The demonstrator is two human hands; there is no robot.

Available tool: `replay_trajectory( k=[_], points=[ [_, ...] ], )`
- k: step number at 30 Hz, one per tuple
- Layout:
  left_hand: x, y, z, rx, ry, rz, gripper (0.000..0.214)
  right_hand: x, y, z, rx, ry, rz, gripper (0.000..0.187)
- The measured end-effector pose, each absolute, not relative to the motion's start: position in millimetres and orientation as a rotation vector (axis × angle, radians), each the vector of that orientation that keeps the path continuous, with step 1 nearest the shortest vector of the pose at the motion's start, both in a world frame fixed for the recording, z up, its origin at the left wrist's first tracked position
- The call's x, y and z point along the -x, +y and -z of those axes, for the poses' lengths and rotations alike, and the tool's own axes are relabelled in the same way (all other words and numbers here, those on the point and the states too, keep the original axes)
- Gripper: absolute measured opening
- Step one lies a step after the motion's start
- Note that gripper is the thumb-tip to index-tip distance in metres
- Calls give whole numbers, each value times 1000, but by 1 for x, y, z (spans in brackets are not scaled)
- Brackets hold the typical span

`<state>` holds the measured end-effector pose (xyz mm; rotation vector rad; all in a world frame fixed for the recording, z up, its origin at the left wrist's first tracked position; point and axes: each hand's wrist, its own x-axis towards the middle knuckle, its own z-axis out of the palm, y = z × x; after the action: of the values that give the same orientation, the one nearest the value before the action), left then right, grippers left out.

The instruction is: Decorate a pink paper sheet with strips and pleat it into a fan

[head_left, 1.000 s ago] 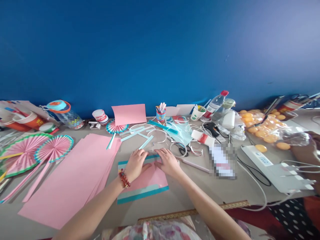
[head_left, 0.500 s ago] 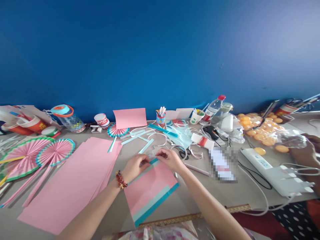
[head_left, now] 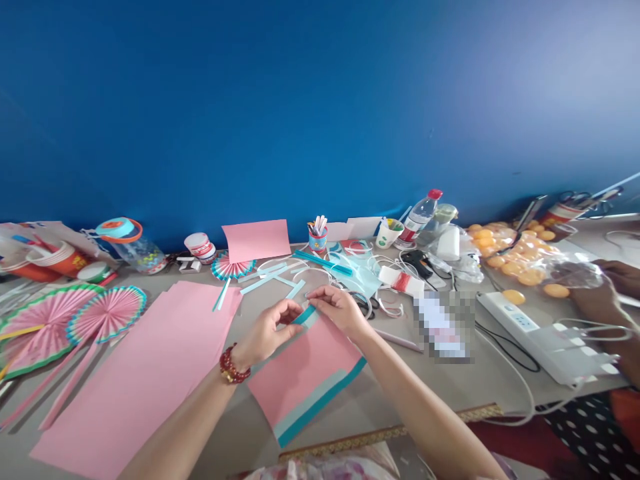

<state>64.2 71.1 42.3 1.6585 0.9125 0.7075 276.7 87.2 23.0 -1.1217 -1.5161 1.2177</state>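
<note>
A pink paper sheet (head_left: 305,377) with pale blue and teal strips along its near and far edges lies slantwise in front of me. My left hand (head_left: 270,328), a red beaded bracelet at its wrist, is at the far left of that sheet, thumb and fingers closed on its edge. My right hand (head_left: 340,312) pinches the far edge near the end of the teal strip (head_left: 306,315); its fingertips partly hide what they grip. Just beyond the hands are loose pale blue paper strips (head_left: 270,277) and dark-handled scissors (head_left: 369,305), partly covered.
Large pink sheets (head_left: 145,373) are stacked at left, beside pleated paper fans (head_left: 107,315). Along the wall stand a water bottle (head_left: 420,217) and a pen cup (head_left: 317,237). At right are a power strip (head_left: 525,340), orange balls (head_left: 513,297) and another person's hand (head_left: 595,293).
My left hand has opened its curl a little and shifted slightly left. The right hand still pinches the far edge, a little farther away. The sheet has turned slightly, and the view has shifted a little.
</note>
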Motion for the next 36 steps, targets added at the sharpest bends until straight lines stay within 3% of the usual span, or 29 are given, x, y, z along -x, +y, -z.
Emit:
replay_trajectory(
  k=[4,8,13,17,19,24,36],
  points=[
    [-65,68,-43,-1680,830,-792,49,-273,90,-26,1067,-1519,-1347,25],
    [-63,66,-42,-1764,843,-669,31,-269,88,-25,1094,-1622,-1304,25],
    [-57,67,-37,-1715,937,-687,31,-296,78,-16,1350,-1834,-892,23],
    [-52,68,-37,-1703,1011,-711,30,-345,70,-7,1867,-1882,-196,22],
    [-52,68,-38,-1722,1037,-704,28,-366,70,-4,2043,-1881,-6,22],
    [-57,66,-39,-1722,1026,-693,29,-384,77,3,2178,-1901,-57,18],
    [-57,60,-33,-1688,1093,-739,26,-373,95,0,1997,-1974,-191,18]
  ],
)
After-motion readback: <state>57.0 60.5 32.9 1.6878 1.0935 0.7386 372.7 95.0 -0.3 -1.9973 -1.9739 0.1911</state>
